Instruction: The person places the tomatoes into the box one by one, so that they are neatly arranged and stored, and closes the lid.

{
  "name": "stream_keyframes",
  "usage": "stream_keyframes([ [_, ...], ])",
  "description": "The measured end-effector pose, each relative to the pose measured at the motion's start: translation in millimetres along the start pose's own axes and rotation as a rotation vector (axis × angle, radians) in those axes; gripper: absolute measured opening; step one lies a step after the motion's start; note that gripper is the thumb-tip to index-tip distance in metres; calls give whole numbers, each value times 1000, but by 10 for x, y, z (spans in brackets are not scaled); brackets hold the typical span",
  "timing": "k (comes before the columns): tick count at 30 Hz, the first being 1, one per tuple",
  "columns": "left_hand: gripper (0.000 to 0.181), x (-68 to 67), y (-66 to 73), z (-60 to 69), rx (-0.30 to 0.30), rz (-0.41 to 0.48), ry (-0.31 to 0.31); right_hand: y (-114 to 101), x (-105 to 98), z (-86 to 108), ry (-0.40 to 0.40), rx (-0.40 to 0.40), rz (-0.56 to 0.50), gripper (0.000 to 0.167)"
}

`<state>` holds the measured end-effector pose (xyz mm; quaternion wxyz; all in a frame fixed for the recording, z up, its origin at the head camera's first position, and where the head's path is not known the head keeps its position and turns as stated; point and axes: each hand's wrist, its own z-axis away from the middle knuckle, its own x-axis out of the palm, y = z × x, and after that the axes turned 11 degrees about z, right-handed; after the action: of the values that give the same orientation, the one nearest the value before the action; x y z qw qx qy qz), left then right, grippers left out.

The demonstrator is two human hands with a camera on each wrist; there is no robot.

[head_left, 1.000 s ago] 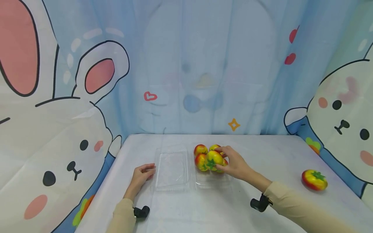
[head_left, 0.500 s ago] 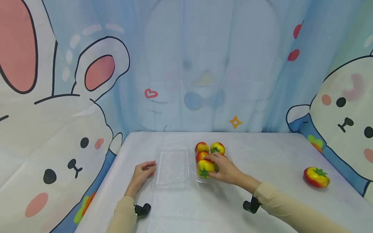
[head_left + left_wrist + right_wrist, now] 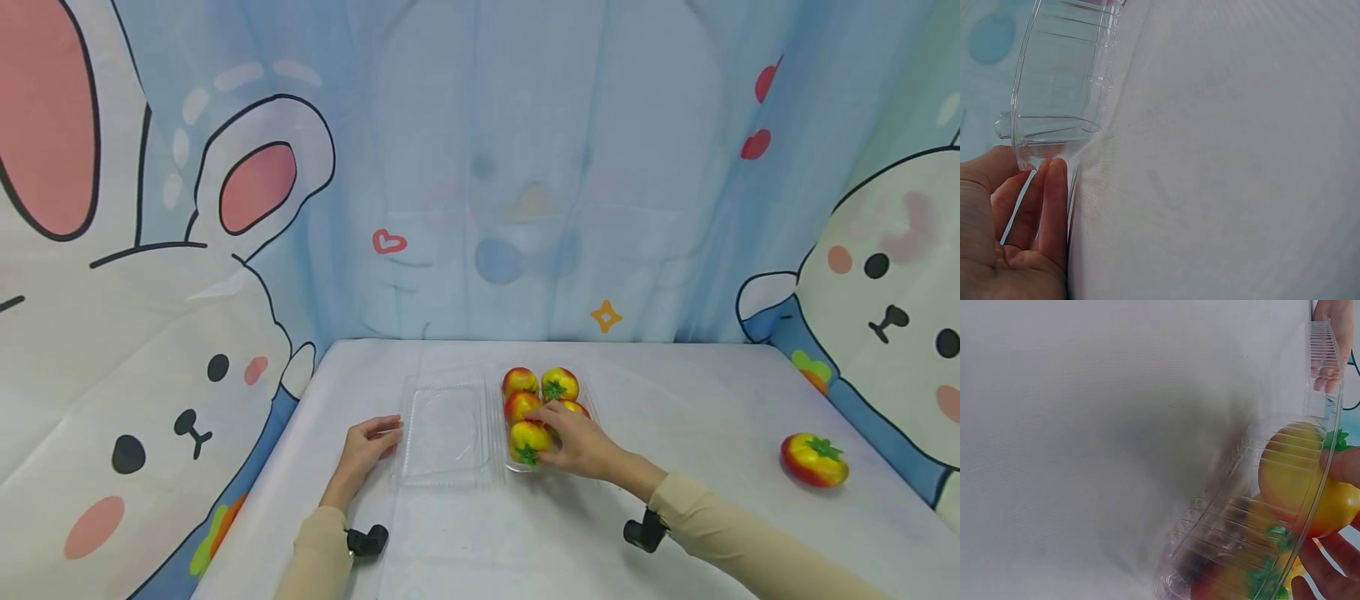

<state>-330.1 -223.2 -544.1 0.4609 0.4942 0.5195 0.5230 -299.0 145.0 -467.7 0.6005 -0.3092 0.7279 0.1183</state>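
A hinged clear plastic box lies unfolded on the table. Its lid half (image 3: 447, 433) is at left, and its tray half (image 3: 510, 465) holds several red-and-yellow fruits (image 3: 521, 407) with green leafy tops. My left hand (image 3: 363, 457) pinches the lid's outer edge; in the left wrist view its thumb (image 3: 997, 165) and fingers (image 3: 1055, 194) meet the rim. With thumb and fingers, my right hand (image 3: 581, 443) grips a red-and-yellow fruit (image 3: 528, 438) at the tray's near left corner. In the right wrist view this fruit (image 3: 1291, 469) shows partly through the clear wall. My right hand hides part of the tray.
Another red-and-yellow fruit (image 3: 814, 460) lies alone on the white-covered table (image 3: 697, 417) at the right. A blue curtain (image 3: 525, 167) with cartoon animals hangs behind and around the table. Each wrist wears a small black camera (image 3: 367, 540).
My right hand has lowered the fruit from above the others into the tray's near left corner, where it sits slightly nearer me than half a second ago. The left hand keeps its place.
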Motion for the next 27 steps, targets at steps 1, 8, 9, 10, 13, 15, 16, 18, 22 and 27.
stream_keyframes([
  [1,30,-3,-6,3,-2,0,0,1,6,-1,-7,4,-3,57],
  [8,30,-22,-39,28,0,6,-1,18,32,-19,-36,2,-7,56],
  [9,31,-21,-36,31,0,5,0,21,32,-22,-41,1,-7,55],
  [10,31,-20,-32,30,-2,5,2,24,31,-25,-46,-2,-5,55],
  [13,31,-17,-26,34,-4,7,6,37,17,-42,-63,-14,-4,55],
  [15,30,-15,-27,35,-4,3,7,49,12,-54,-68,-33,-1,54],
  [16,30,-14,-27,32,-4,3,7,56,11,-58,-70,-41,0,53],
  [18,30,-11,-29,28,-4,2,6,67,10,-62,-75,-51,-4,52],
  [22,29,-1,-6,12,-1,0,3,85,0,-57,-83,-60,-25,50],
  [27,29,8,21,13,6,2,4,104,-36,-74,-79,-67,-48,49],
])
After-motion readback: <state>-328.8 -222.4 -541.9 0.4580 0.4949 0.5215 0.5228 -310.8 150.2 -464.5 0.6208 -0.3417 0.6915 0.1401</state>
